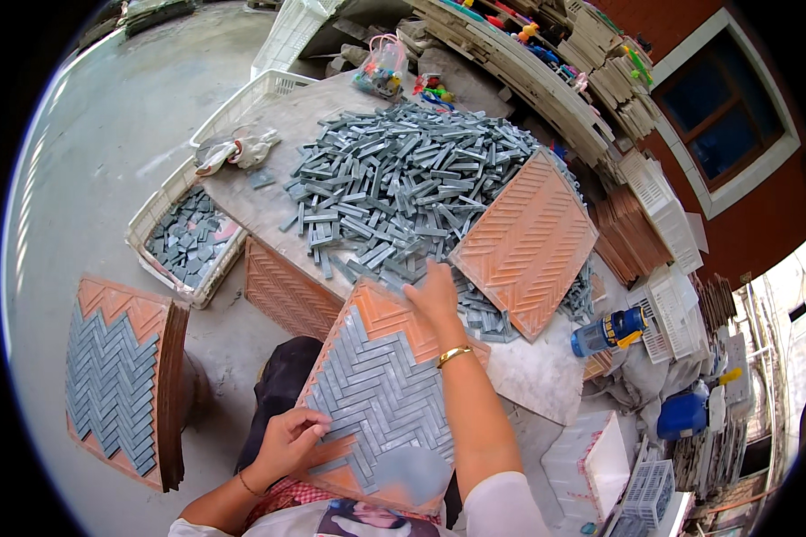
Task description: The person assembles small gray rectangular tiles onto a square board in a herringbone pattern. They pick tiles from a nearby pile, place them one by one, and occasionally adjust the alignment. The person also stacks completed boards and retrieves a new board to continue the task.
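An orange grooved tray (pixel 387 315) lies tilted on my lap, mostly filled with grey strip tiles (pixel 381 380) in a herringbone pattern. Bare orange grooves show at its upper end and lower left corner. My left hand (pixel 287 445) rests at the tray's left edge, fingers curled and thumb against them; anything between them is hidden. Past the tray's far edge, my right hand (pixel 433 300) reaches to the near side of a big heap of loose grey strip tiles (pixel 412 170). Its fingers are bent together, and what they grip cannot be made out.
An empty orange grooved tray (pixel 528 242) leans on the heap's right side. At left stands a stack of trays (pixel 116 385), the top one tiled. A white crate (pixel 208 285) holds square grey pieces. A blue bottle (pixel 609 331) lies at the table's right.
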The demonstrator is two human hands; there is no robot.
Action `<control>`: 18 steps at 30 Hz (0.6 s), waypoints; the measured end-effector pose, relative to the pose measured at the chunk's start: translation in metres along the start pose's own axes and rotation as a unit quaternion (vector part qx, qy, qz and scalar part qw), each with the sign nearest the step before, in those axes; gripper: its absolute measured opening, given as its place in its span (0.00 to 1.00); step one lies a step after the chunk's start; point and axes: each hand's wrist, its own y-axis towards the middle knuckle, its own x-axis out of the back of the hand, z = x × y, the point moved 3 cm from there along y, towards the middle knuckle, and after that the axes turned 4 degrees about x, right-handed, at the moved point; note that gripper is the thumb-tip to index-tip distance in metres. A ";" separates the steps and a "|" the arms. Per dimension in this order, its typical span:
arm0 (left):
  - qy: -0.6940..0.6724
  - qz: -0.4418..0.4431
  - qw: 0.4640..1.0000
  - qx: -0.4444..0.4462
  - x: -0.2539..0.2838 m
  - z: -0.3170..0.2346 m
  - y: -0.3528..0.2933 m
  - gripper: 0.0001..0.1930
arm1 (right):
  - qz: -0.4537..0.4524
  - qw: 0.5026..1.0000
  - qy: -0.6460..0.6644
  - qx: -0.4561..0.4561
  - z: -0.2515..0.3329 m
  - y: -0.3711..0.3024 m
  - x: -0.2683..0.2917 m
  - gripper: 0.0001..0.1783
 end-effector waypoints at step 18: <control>-0.388 0.016 0.905 0.171 0.002 -0.008 0.005 0.13 | 0.199 0.899 0.281 0.269 0.135 -0.151 0.012 0.39</control>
